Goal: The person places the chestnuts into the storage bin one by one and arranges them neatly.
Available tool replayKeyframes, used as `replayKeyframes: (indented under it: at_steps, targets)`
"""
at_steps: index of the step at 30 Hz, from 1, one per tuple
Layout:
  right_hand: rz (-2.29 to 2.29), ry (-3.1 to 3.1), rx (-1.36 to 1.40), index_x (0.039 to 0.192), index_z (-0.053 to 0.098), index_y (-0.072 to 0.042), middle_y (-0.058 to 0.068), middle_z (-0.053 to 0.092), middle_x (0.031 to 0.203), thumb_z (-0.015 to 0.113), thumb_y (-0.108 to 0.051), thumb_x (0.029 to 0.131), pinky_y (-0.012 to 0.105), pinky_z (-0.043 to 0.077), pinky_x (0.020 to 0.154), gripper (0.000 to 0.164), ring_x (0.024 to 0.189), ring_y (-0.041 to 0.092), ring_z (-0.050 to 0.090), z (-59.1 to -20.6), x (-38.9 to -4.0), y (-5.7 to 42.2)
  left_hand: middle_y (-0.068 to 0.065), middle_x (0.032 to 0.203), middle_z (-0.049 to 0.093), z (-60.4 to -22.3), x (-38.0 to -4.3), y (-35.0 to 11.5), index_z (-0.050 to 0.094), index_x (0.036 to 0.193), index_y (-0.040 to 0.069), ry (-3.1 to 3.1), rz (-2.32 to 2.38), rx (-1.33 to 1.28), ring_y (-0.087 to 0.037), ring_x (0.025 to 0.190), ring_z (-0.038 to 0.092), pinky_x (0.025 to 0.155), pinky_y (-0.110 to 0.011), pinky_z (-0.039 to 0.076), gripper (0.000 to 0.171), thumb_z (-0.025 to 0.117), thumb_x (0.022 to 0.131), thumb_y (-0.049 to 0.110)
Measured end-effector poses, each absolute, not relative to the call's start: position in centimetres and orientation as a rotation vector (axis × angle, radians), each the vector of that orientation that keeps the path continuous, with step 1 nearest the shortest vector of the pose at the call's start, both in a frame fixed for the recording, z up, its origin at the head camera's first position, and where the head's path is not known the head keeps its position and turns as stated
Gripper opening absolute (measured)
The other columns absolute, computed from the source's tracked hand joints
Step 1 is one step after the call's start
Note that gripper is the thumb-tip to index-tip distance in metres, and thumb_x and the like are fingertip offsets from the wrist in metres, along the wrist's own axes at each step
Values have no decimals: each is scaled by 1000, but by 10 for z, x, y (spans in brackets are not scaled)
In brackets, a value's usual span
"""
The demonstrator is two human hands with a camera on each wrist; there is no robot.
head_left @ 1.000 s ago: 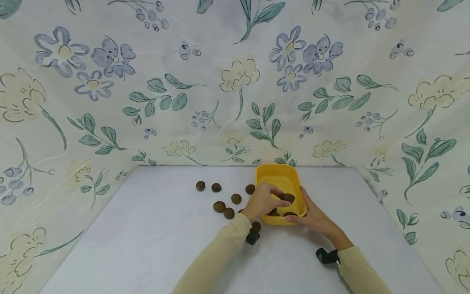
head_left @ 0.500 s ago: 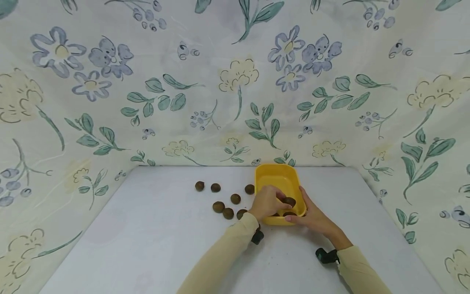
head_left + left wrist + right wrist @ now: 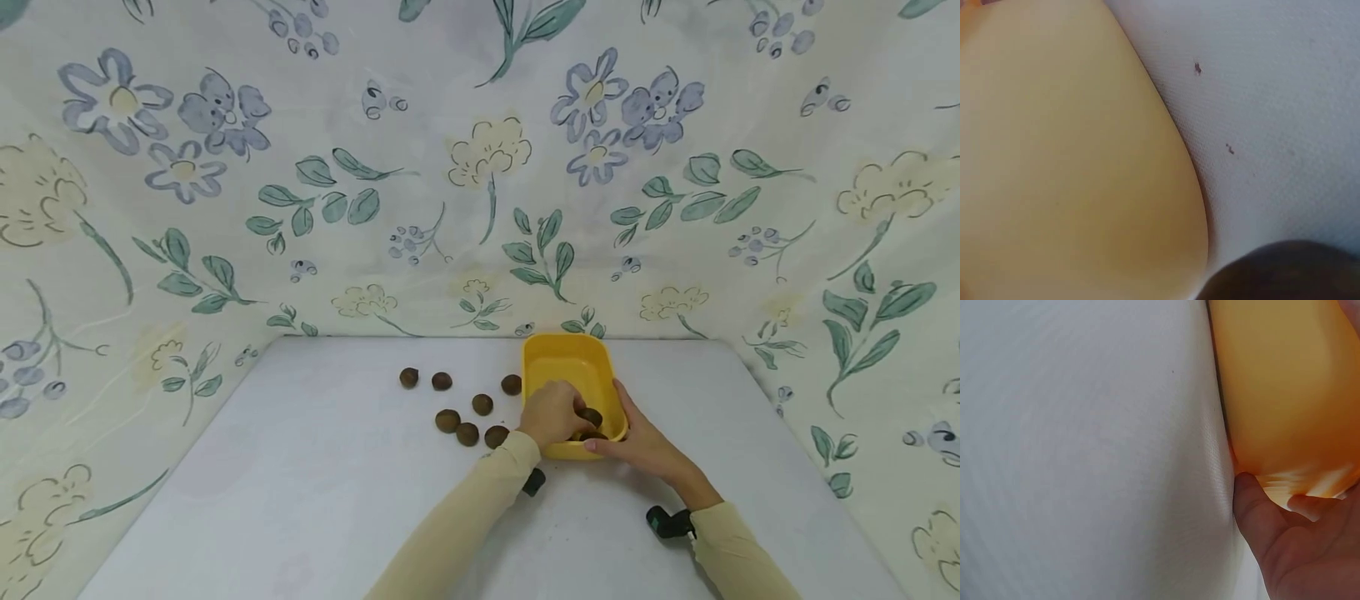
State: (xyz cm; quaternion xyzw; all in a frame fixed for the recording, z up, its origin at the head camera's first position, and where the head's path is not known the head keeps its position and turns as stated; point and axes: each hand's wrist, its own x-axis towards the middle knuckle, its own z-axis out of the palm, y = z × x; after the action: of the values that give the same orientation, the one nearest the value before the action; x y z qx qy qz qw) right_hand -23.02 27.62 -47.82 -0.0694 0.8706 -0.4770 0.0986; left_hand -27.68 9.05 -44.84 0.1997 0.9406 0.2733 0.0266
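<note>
A yellow plastic box (image 3: 558,343) stands at the back of the table, right of the middle. My left hand (image 3: 553,412) reaches over its left rim, pinching a round brown nut-like thing (image 3: 590,417) low inside; the fingertips are partly hidden. Another brown piece (image 3: 595,435) shows at the box's front end. My right hand (image 3: 641,446) grips the box's front right corner, thumb over the front rim and fingers along the outer wall. In the right wrist view its fingers (image 3: 1254,503) lie against the box's underside and wall (image 3: 1291,381).
Several more brown round pieces lie left of the box, among them a far one (image 3: 408,377), a touching pair with this one (image 3: 467,434) in it, and one beside my left sleeve (image 3: 497,437). A flowered cloth (image 3: 487,167) hangs behind the white table (image 3: 300,500).
My left hand has moved a little right and down into the box, carrying the brown nut-like thing lower toward the front end. The right hand stays on the box.
</note>
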Motion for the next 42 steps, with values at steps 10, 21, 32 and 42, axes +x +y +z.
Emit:
replayKeyframes:
  at_steps: [10,21,32,42]
  targets:
    - [-1378,2595,-186,166,-11,-21,17,4,175,79,-52,84,68,23,123,126,157,43,22,-478,-232,276,6,71,70,-444,-274,91,80,88,12,2908,810,539,-12,64,58,62,-21,48,23,87,84,33]
    - [-1377,2594,-175,166,-11,-23,16,5,176,80,-52,84,69,24,122,126,157,43,23,-478,-234,277,6,75,74,-446,-277,93,81,87,13,2953,720,588,-10,64,57,65,-20,49,21,89,82,33]
    - [-1390,2579,-169,166,-11,-25,15,6,176,79,-53,85,68,23,123,125,155,42,26,-479,-233,278,6,80,75,-446,-280,98,82,97,15,2918,650,633,-10,68,57,69,-22,51,20,87,84,30]
    - [-1375,2575,-166,166,-11,-26,16,6,175,80,-55,83,69,24,122,126,156,44,25,-476,-234,278,8,85,77,-442,-280,97,83,106,16,2864,630,696,-10,73,57,70,-22,48,22,85,87,27]
